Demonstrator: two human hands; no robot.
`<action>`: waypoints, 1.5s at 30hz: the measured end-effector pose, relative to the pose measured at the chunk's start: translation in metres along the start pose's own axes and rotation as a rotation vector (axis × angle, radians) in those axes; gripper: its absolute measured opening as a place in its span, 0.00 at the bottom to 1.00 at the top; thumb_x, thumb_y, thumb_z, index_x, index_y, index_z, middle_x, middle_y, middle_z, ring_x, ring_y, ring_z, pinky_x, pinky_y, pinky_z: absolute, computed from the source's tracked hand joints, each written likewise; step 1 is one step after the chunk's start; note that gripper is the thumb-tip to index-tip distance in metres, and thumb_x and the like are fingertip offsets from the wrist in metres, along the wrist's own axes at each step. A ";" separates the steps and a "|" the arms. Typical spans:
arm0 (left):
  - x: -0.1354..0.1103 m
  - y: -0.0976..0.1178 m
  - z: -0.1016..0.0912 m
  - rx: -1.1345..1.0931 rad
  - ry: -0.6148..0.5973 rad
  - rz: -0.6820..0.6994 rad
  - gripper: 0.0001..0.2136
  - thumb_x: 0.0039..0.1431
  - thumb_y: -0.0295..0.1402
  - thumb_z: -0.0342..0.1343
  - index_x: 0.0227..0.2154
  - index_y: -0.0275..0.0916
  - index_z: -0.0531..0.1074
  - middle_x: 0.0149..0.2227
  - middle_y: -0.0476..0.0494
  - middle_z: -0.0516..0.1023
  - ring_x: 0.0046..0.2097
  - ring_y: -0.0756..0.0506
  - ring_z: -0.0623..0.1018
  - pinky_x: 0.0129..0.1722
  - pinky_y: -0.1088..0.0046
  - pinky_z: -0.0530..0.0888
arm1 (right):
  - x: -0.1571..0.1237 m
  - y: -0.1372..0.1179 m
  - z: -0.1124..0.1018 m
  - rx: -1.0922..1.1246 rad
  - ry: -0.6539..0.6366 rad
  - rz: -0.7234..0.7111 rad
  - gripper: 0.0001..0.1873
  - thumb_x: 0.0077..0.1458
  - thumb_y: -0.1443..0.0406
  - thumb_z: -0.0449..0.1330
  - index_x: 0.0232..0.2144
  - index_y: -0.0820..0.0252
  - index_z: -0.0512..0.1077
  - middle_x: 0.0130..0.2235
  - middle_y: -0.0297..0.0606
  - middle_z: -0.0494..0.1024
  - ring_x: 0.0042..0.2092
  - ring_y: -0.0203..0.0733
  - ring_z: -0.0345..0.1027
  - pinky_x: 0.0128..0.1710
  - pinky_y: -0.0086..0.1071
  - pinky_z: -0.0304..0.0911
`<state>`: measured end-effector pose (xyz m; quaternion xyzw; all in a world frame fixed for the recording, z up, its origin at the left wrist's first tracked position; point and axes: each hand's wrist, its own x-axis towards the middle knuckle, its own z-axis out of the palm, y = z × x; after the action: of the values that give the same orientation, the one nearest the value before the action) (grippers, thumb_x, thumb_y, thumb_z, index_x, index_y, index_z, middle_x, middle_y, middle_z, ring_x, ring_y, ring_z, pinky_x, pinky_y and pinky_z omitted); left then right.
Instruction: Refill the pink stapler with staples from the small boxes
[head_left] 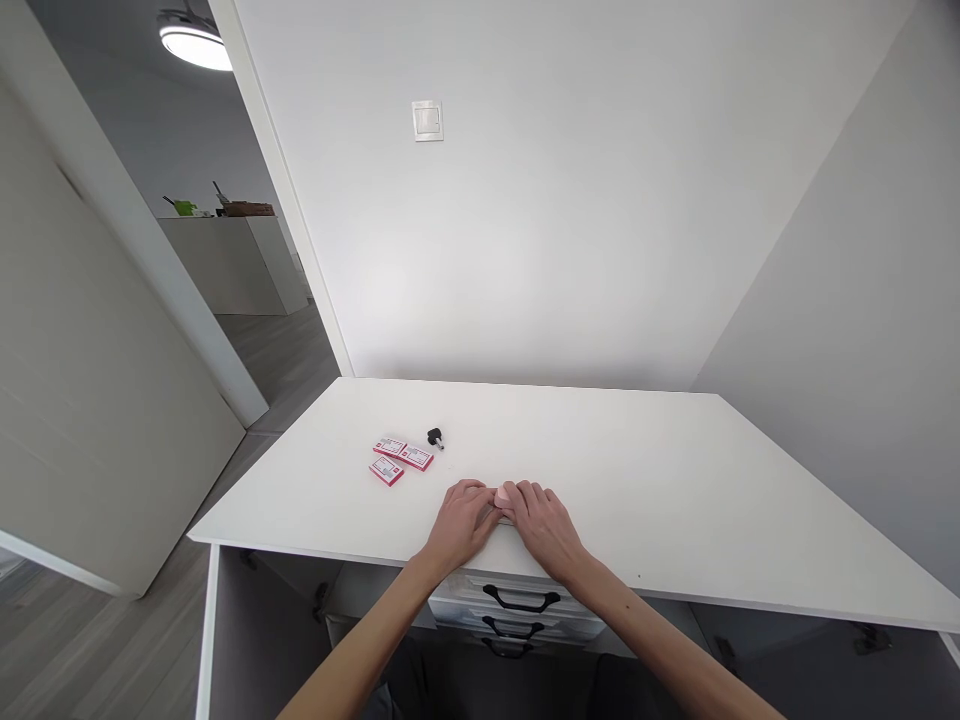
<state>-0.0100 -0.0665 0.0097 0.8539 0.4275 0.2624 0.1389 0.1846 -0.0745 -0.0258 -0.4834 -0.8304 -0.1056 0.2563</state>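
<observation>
1. As both bare forearms reach forward from the near side, the left forearm [367, 640] and the right forearm [660, 635] come together toward the middle of the near edge of the table [615, 470].

2. The left hand [465, 520] and the right hand [546, 525] are low over the table, with backs upward and fingers bent inward. Their fingertips meet around a small pink piece [503, 496], pinching it from left and right; how strongly, I cannot tell.

3. This piece is therefore between the hands, above the near part of the table. Its visible surface looks pale and smooth, but the fingers cover much of its shape.

4. To the left and farther lie three flat boxes [417, 457], rectangular, with white tops and pinkish-red sides. Just beyond them is a key-like object [435, 437], with a black head and a shiny, metal-looking shaft.

5. The table has a plain white surface. Below its near edge are drawers [517, 600] with curved black handles [521, 600].

6. Printing is visible on the box tops, but it is too small to be read.
</observation>
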 end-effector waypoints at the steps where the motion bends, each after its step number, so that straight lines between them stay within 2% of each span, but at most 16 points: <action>1: 0.000 0.000 0.000 0.006 0.007 -0.001 0.08 0.69 0.37 0.52 0.42 0.46 0.76 0.46 0.44 0.82 0.56 0.38 0.74 0.58 0.54 0.70 | 0.001 0.001 0.000 0.003 -0.001 0.000 0.14 0.74 0.60 0.46 0.56 0.54 0.65 0.42 0.45 0.75 0.40 0.51 0.68 0.36 0.42 0.59; 6: -0.001 -0.002 0.004 0.024 0.048 -0.032 0.11 0.70 0.38 0.50 0.44 0.47 0.78 0.44 0.43 0.83 0.57 0.38 0.73 0.58 0.54 0.70 | 0.008 0.004 0.000 -0.017 -0.025 -0.030 0.14 0.75 0.60 0.44 0.54 0.55 0.66 0.42 0.45 0.75 0.40 0.50 0.67 0.35 0.42 0.59; 12: 0.000 -0.004 0.005 0.032 0.056 -0.080 0.11 0.70 0.38 0.51 0.40 0.46 0.79 0.45 0.42 0.82 0.61 0.38 0.72 0.61 0.52 0.68 | 0.010 0.005 0.003 -0.001 -0.023 -0.014 0.14 0.74 0.60 0.45 0.54 0.55 0.66 0.40 0.46 0.75 0.39 0.51 0.67 0.34 0.41 0.59; 18: 0.000 -0.002 0.006 0.039 0.051 -0.072 0.12 0.71 0.40 0.50 0.41 0.47 0.79 0.43 0.46 0.83 0.62 0.39 0.72 0.70 0.43 0.52 | 0.011 0.004 0.005 0.008 0.003 0.034 0.14 0.74 0.61 0.46 0.55 0.56 0.66 0.43 0.47 0.75 0.42 0.52 0.68 0.36 0.41 0.61; 21: -0.001 -0.002 0.007 0.022 0.050 -0.084 0.12 0.71 0.40 0.50 0.44 0.48 0.79 0.44 0.48 0.84 0.63 0.40 0.72 0.71 0.42 0.48 | 0.016 0.005 0.006 0.025 0.019 0.072 0.16 0.74 0.62 0.44 0.55 0.56 0.66 0.44 0.48 0.76 0.42 0.51 0.69 0.37 0.41 0.63; 26: -0.002 -0.004 0.008 0.014 0.028 -0.125 0.11 0.70 0.42 0.52 0.45 0.48 0.77 0.49 0.49 0.83 0.65 0.40 0.69 0.71 0.44 0.51 | 0.017 0.008 0.005 0.157 0.075 0.088 0.18 0.74 0.61 0.43 0.59 0.57 0.65 0.48 0.49 0.76 0.46 0.52 0.71 0.42 0.43 0.66; 31: -0.002 -0.005 0.010 0.010 0.034 -0.108 0.10 0.71 0.42 0.52 0.44 0.46 0.76 0.54 0.48 0.82 0.66 0.40 0.69 0.70 0.45 0.54 | 0.012 0.011 -0.004 0.451 0.179 0.319 0.21 0.73 0.59 0.42 0.63 0.57 0.59 0.53 0.49 0.72 0.47 0.49 0.73 0.42 0.42 0.70; 35: -0.001 -0.006 0.011 0.011 0.042 -0.098 0.09 0.70 0.41 0.53 0.44 0.46 0.76 0.54 0.48 0.82 0.65 0.40 0.69 0.69 0.47 0.57 | 0.008 0.016 -0.009 0.649 0.198 0.416 0.20 0.72 0.57 0.44 0.61 0.55 0.59 0.55 0.47 0.70 0.51 0.47 0.73 0.47 0.41 0.70; 40: -0.001 -0.008 0.011 -0.022 0.060 -0.076 0.10 0.70 0.41 0.54 0.45 0.46 0.77 0.54 0.46 0.81 0.64 0.38 0.70 0.66 0.48 0.63 | 0.003 0.022 -0.013 0.830 0.210 0.448 0.20 0.72 0.54 0.45 0.60 0.54 0.59 0.51 0.45 0.72 0.49 0.47 0.72 0.50 0.45 0.69; 45: -0.001 -0.003 0.006 -0.062 0.078 -0.060 0.11 0.69 0.41 0.56 0.49 0.45 0.75 0.56 0.45 0.79 0.62 0.38 0.71 0.62 0.52 0.67 | -0.005 0.027 -0.016 0.922 0.192 0.445 0.20 0.73 0.53 0.45 0.60 0.52 0.58 0.53 0.45 0.72 0.53 0.48 0.71 0.53 0.48 0.68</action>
<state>-0.0093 -0.0651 0.0030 0.8251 0.4496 0.3043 0.1566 0.2150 -0.0714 -0.0166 -0.4731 -0.6406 0.2844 0.5338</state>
